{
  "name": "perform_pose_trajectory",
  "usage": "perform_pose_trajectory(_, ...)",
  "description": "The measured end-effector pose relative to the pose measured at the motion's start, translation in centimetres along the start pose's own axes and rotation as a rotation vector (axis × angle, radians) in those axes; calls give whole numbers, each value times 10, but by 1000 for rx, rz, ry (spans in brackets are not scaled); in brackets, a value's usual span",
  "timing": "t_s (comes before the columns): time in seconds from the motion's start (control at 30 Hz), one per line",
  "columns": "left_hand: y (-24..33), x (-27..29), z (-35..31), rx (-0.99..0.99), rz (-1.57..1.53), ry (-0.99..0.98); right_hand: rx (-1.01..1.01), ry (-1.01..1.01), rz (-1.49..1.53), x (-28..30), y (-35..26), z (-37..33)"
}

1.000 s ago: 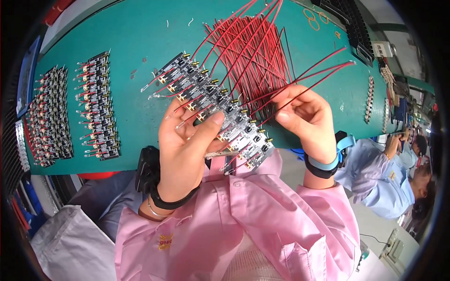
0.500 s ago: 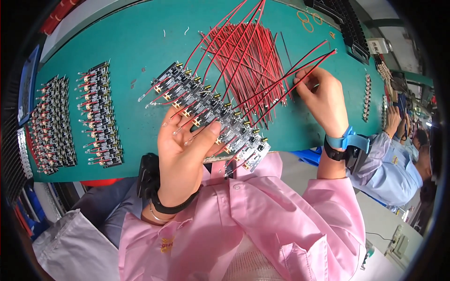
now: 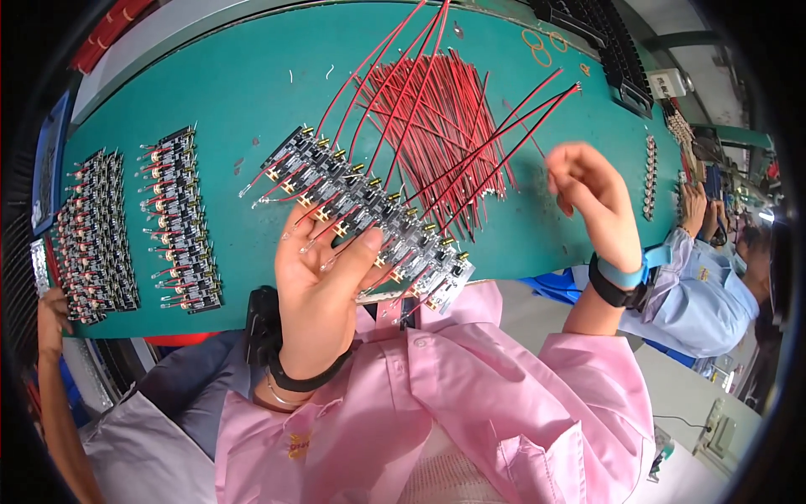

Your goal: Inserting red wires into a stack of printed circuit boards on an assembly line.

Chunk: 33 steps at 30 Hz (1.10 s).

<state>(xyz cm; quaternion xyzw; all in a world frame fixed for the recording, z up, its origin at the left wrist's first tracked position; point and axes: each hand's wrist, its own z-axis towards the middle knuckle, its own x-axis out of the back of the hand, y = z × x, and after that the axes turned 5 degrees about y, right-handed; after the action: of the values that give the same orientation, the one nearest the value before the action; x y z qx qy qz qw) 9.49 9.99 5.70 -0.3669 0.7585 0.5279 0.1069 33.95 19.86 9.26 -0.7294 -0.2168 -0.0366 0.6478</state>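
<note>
My left hand (image 3: pixel 323 294) grips a strip of small black circuit boards (image 3: pixel 361 214) from below, with its thumb on top. The strip is tilted, its right end lower and closer to me. Short red leads stick out along its near side. Several long red wires (image 3: pixel 369 67) rise from its far side, some toward the top edge, others to the right. A pile of red and black wires (image 3: pixel 437 126) lies behind the strip. Right of the pile, above the mat, my right hand (image 3: pixel 592 189) pinches a thin red wire (image 3: pixel 538 144); most of that wire is hidden or blurred.
Two groups of finished-looking board strips (image 3: pixel 180 218) lie on the green mat (image 3: pixel 252 76) at the left. Rubber bands (image 3: pixel 537 46) lie at the far right, near a black rack (image 3: pixel 617 67). A co-worker's arm (image 3: pixel 54 361) reaches in at the left; another co-worker (image 3: pixel 701 286) sits at the right.
My right hand has moved right and nearer me, off the wires' ends. A loose wire beside the pile is gone from its spot. A co-worker's arm has appeared at the left edge.
</note>
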Motion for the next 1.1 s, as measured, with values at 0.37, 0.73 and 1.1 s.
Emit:
perform_pose_trajectory(0.37,-1,-1,0,-5,6,-29,53,174,4,25,-17,-44)
perform_pose_trajectory(0.73,-1,-2,-2,-18,-11,-20,-39,286,-312,-2,33,-21)
perform_pose_trajectory(1.1,-3,-7,-2,-8,-11,-52,105,58,205,-49,2,-40)
